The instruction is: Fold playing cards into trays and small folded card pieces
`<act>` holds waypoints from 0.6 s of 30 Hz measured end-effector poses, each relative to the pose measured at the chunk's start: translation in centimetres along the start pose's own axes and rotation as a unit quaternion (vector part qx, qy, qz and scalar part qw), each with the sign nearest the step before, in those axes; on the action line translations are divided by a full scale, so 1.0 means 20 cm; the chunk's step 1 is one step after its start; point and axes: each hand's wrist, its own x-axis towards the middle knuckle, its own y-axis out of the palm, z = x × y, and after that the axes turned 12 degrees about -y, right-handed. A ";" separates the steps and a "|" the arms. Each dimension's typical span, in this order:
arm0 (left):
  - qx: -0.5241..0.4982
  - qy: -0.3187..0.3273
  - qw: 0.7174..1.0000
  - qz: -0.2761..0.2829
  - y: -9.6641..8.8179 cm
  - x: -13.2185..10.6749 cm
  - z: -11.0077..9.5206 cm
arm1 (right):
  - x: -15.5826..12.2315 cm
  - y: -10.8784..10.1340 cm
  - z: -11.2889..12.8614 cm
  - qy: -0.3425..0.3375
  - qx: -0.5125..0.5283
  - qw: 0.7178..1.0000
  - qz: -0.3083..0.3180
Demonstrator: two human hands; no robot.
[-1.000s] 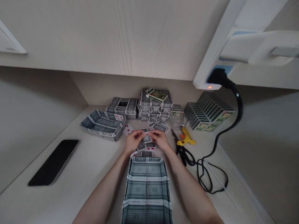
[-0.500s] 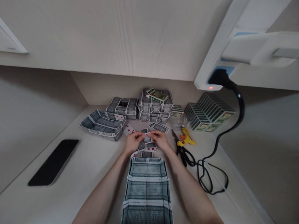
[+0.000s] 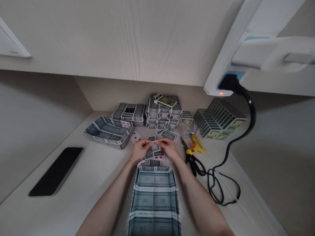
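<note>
Both my hands pinch one playing card (image 3: pixel 155 147) by its upper edge, above a scatter of loose cards. My left hand (image 3: pixel 141 149) closes on its left corner, and my right hand (image 3: pixel 167 147) on its right corner. Beneath lie several cards, some back up, one a red seven (image 3: pixel 161 158). More face-down cards (image 3: pixel 167 134) rest just beyond my right fingers, and a red-heart card (image 3: pixel 136 137) lies past my left hand. Between my forearms stands a long open tray made of playing cards (image 3: pixel 154 214), its near end cut off by the frame.
At the back are a shallow card tray (image 3: pixel 108 132), a card box with an opening (image 3: pixel 129 113) and stacked card boxes (image 3: pixel 163 114). Card packs (image 3: pixel 221 118), a yellow glue gun (image 3: pixel 196 145), black scissors (image 3: pixel 195 164) and a looped cable (image 3: pixel 227 154) are right. A phone (image 3: pixel 56 172) lies left.
Hardly anything differs. Both hands keep the card pinched in the same place, and the view has shifted very slightly.
</note>
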 end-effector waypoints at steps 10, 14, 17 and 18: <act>-0.025 -0.011 1.000 0.012 0.00 0.00 0.01 | 0.00 0.00 0.02 0.019 0.007 1.000 0.006; -0.036 -0.010 0.999 0.001 0.01 0.00 0.00 | -0.01 0.00 0.02 0.031 0.018 0.999 -0.003; -0.035 0.003 0.999 0.003 0.01 0.01 0.01 | -0.01 0.01 0.03 0.032 0.024 0.999 -0.008; -0.027 0.010 1.000 0.007 0.01 0.01 0.01 | -0.01 0.01 0.03 0.032 0.027 0.999 -0.009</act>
